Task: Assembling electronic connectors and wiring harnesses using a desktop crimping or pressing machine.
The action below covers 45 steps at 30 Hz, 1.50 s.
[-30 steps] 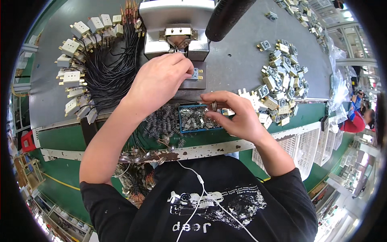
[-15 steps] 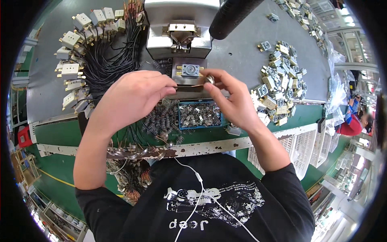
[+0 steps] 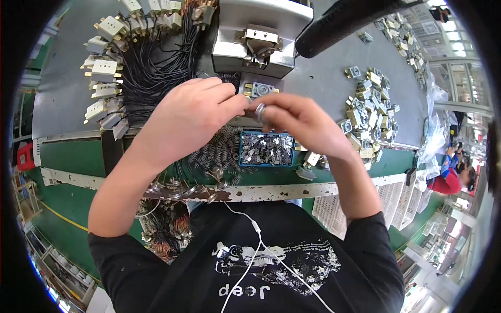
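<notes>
My left hand (image 3: 195, 117) is closed, its thumb and fingertips pinched at the tip of a thin dark wire, now mostly hidden by the fingers. Against it, my right hand (image 3: 302, 120) grips a round, shiny metal cap (image 3: 260, 111) between thumb and fingers. The two hands meet just in front of a small grey socket piece (image 3: 261, 89) with brass prongs, which sits on a metal block below the press (image 3: 258, 49). Below the hands lie a blue tray (image 3: 266, 165) of small metal clips and a heap of coil springs (image 3: 216, 148).
At the left, white plug housings (image 3: 106, 70) fan out on black wires (image 3: 156, 68). A pile of socket pieces (image 3: 368, 104) covers the right of the bench. A black tube (image 3: 339, 26) slants over the back. Metal caps on wires (image 3: 180, 190) hang at the front edge.
My hands have come together, and the copper-tipped wire that showed between them is now covered. The bench has shifted slightly rightward in view.
</notes>
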Each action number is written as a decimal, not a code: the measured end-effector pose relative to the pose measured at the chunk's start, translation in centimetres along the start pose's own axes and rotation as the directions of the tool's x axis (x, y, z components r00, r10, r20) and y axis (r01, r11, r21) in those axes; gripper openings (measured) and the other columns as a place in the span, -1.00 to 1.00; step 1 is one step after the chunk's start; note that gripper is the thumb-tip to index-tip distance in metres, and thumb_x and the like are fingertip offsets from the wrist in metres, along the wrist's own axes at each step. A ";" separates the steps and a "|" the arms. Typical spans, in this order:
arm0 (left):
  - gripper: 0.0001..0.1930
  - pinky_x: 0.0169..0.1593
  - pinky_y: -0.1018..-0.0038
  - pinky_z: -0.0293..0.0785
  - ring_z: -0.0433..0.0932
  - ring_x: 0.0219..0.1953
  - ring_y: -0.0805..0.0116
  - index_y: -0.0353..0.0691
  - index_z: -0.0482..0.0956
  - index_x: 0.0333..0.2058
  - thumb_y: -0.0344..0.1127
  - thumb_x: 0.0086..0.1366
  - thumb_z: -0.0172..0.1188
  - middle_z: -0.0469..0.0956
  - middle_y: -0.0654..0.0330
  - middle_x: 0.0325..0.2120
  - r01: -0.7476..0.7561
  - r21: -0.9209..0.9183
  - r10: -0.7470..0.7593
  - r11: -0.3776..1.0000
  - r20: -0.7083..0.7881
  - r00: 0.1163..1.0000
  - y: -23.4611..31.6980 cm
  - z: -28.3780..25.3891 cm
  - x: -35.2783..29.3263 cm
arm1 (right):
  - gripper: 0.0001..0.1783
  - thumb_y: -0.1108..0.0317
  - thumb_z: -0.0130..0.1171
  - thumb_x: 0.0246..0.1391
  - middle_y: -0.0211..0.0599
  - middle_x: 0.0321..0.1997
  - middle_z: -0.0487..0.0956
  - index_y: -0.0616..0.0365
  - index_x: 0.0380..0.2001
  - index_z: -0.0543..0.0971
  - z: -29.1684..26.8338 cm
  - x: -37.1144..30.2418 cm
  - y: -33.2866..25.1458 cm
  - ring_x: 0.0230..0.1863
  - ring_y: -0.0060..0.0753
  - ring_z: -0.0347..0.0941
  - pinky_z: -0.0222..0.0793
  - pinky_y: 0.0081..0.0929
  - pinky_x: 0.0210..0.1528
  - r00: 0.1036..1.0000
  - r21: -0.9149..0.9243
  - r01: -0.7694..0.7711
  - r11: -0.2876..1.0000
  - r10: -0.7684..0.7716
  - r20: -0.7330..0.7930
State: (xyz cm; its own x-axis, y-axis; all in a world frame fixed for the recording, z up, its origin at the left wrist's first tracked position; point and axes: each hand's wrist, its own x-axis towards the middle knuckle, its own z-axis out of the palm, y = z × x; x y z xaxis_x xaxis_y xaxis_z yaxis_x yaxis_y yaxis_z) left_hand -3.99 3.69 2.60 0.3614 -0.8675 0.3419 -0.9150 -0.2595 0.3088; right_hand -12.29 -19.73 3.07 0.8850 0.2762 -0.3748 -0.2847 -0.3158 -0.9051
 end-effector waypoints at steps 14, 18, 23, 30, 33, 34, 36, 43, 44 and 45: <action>-0.74 -0.30 0.35 0.52 0.57 -0.40 0.23 -0.16 0.50 -0.39 -0.14 0.27 0.34 0.47 0.25 -0.54 0.074 -0.008 -0.074 0.997 -0.001 0.997 0.6 0.9 -0.2 | -0.57 0.53 0.21 0.32 -0.26 0.10 0.65 0.31 0.24 0.50 3.2 -2.2 2.4 0.02 -0.55 0.60 0.51 -0.54 0.13 0.903 0.017 0.257 0.966 -0.234 -0.361; -0.73 -0.30 0.36 0.51 0.57 -0.41 0.27 -0.15 0.54 -0.30 -0.10 0.26 0.34 0.47 0.26 -0.55 -0.012 0.009 0.011 1.000 0.055 0.998 0.1 1.0 0.4 | -0.60 0.52 0.26 0.29 -0.30 0.00 0.68 0.25 0.18 0.56 1.1 -1.4 1.8 -0.07 -0.59 0.60 0.52 -0.53 0.03 0.985 -0.001 0.146 0.989 -0.146 -0.094; -0.66 -0.30 0.32 0.49 0.55 -0.39 0.25 -0.04 0.66 -0.05 -0.14 0.20 0.38 0.50 0.25 -0.50 0.026 -0.075 -0.020 0.997 0.077 0.997 0.9 0.1 0.9 | -0.59 0.48 0.22 0.31 -0.33 -0.02 0.66 0.19 0.20 0.48 -2.0 -3.2 1.3 -0.16 -0.48 0.58 0.50 -0.49 -0.06 0.702 -0.460 0.331 0.824 -0.541 -0.464; -0.63 -0.28 0.30 0.56 0.64 -0.40 0.16 -0.06 0.65 0.06 -0.25 0.27 0.35 0.64 0.18 -0.39 0.210 -0.362 -0.167 0.908 0.147 0.975 -1.0 -0.1 3.0 | -0.12 0.32 0.44 0.18 -0.15 0.07 0.54 0.20 0.40 0.13 -3.2 1.9 -6.0 0.08 -0.33 0.51 0.47 -0.39 0.09 0.243 -0.290 0.727 0.623 -0.628 -0.740; -0.59 -0.28 0.43 0.50 0.58 -0.49 0.36 -0.07 0.60 0.15 -0.39 0.33 0.31 0.66 0.17 -0.47 0.316 -0.464 -0.220 0.828 0.251 0.943 -2.2 1.6 4.1 | -0.19 0.34 0.43 0.17 -0.17 0.03 0.56 0.20 0.34 0.19 -3.8 2.2 -8.1 -0.06 -0.41 0.54 0.50 -0.48 -0.11 0.413 -0.161 0.713 0.682 -0.595 -0.690; -0.59 -0.28 0.43 0.50 0.58 -0.49 0.36 -0.07 0.60 0.15 -0.39 0.33 0.31 0.66 0.17 -0.47 0.318 -0.465 -0.222 0.826 0.249 0.943 -2.6 2.0 4.2 | -0.25 0.36 0.43 0.18 -0.18 0.03 0.56 0.21 0.31 0.23 -4.3 2.3 -8.4 -0.15 -0.47 0.55 0.51 -0.53 -0.24 0.559 -0.129 0.614 0.779 -0.544 -0.625; -0.61 -0.27 0.41 0.51 0.63 -0.44 0.34 -0.02 0.60 0.14 -0.33 0.34 0.31 0.69 0.17 -0.46 0.475 -0.255 -0.320 0.842 0.473 0.821 -3.0 2.5 4.7 | -0.54 0.42 0.42 0.16 -0.28 -0.16 0.61 0.24 0.06 0.46 -5.0 3.6 -7.9 -0.38 -0.59 0.52 0.43 -0.59 -0.44 0.421 -0.194 0.681 0.706 -0.594 -0.685; -0.64 -0.19 0.24 0.56 0.68 -0.29 0.06 0.05 0.60 0.12 -0.21 0.36 0.28 0.71 0.12 -0.37 0.352 -0.224 -0.265 0.909 0.341 0.902 -3.2 3.3 3.9 | -0.86 0.47 0.31 0.26 -0.25 -0.36 0.67 0.34 -0.20 0.61 -5.7 2.7 -7.6 -0.37 -0.38 0.62 0.55 -0.48 -0.21 0.261 -0.276 0.841 0.465 -0.796 -0.546; -0.64 -0.19 0.24 0.56 0.68 -0.29 0.06 0.05 0.60 0.12 -0.21 0.36 0.28 0.71 0.12 -0.37 0.352 -0.222 -0.266 0.909 0.338 0.903 -3.1 3.4 3.9 | -0.85 0.47 0.32 0.25 -0.27 -0.36 0.67 0.33 -0.20 0.61 -5.4 2.7 -7.8 -0.38 -0.40 0.61 0.54 -0.49 -0.24 0.268 -0.273 0.831 0.484 -0.780 -0.566; -0.65 -0.18 0.23 0.56 0.67 -0.26 0.06 0.04 0.59 0.11 -0.19 0.36 0.28 0.70 0.12 -0.34 0.322 -0.193 -0.250 0.927 0.320 0.914 -3.2 3.6 3.8 | -0.85 0.47 0.33 0.24 -0.28 -0.36 0.66 0.32 -0.20 0.61 -5.0 2.6 -8.0 -0.39 -0.42 0.60 0.52 -0.50 -0.26 0.274 -0.269 0.822 0.502 -0.762 -0.587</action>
State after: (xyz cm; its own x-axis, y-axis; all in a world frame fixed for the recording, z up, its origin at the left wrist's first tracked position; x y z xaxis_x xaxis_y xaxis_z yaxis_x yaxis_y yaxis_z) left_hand -0.36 -0.31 -0.22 0.5018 -0.8636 -0.0492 -0.6972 -0.4375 0.5679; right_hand -5.88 -21.00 10.29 0.6757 -0.2159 0.7049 0.6833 -0.1755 -0.7087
